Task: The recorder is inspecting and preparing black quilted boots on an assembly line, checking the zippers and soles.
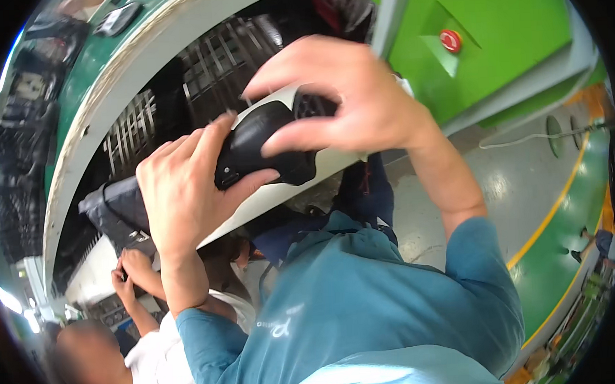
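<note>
A glossy black moulded part [256, 141] with a rounded body and a ribbed dark end lies in front of me, over a pale edge. My left hand [183, 177] grips its left side, fingers along the top and thumb beneath. Over the part's right end arches my right hand [348, 97], blurred by motion. Its thumb and fingers are spread wide, the thumb crossing in front of the black surface; whether it touches is unclear. Just left of my left hand sits a dark grey piece [119, 207], partly hidden by my wrist.
Behind the part run metal slats [222, 55] and a curved pale rail [88, 119]. A green machine panel [499, 19] with a red stop button [450, 41] stands at right. To my left, a co-worker in a white shirt [164, 356] holds something small and dark.
</note>
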The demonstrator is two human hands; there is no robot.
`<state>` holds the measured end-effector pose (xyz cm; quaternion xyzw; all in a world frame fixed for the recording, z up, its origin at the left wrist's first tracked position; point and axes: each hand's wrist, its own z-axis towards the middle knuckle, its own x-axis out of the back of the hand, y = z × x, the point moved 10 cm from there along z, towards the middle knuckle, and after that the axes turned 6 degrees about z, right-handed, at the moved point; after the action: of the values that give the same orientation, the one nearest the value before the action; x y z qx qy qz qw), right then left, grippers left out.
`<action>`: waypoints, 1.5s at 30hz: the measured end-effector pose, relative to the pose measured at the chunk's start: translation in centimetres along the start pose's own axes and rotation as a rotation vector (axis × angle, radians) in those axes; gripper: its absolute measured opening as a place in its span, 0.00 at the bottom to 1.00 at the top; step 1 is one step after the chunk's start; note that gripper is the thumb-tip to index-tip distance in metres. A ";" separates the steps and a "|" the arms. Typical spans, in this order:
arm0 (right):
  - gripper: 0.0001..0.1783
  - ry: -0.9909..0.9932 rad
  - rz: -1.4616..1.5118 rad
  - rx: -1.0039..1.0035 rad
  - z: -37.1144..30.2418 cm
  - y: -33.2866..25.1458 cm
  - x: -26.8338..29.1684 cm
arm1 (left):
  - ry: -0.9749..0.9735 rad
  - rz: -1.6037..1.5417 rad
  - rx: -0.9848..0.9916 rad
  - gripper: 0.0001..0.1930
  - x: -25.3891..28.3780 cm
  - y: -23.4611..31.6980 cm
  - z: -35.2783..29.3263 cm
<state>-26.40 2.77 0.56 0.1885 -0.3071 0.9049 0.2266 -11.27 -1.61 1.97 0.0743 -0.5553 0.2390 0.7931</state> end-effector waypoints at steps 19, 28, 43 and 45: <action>0.35 0.502 0.488 -0.336 -6.5 9.0 -8.9 | 0.064 -0.159 0.073 0.33 -0.8 -4.3 -0.4; 0.37 0.521 0.570 -0.401 -6.5 8.6 -9.1 | 0.129 -0.097 0.007 0.34 -0.7 -3.8 -0.6; 0.44 0.444 0.125 -0.080 -5.6 3.7 -6.3 | 0.280 -0.208 -0.063 0.36 -0.6 -3.6 -2.4; 0.50 0.378 -0.045 0.039 -5.6 2.2 -7.0 | 0.272 -0.301 -0.027 0.35 -2.1 -4.6 -4.3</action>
<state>-22.85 2.76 -7.98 0.0266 -0.2371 0.9247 0.2967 -6.03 -4.60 -0.87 0.1127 -0.4289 0.1182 0.8885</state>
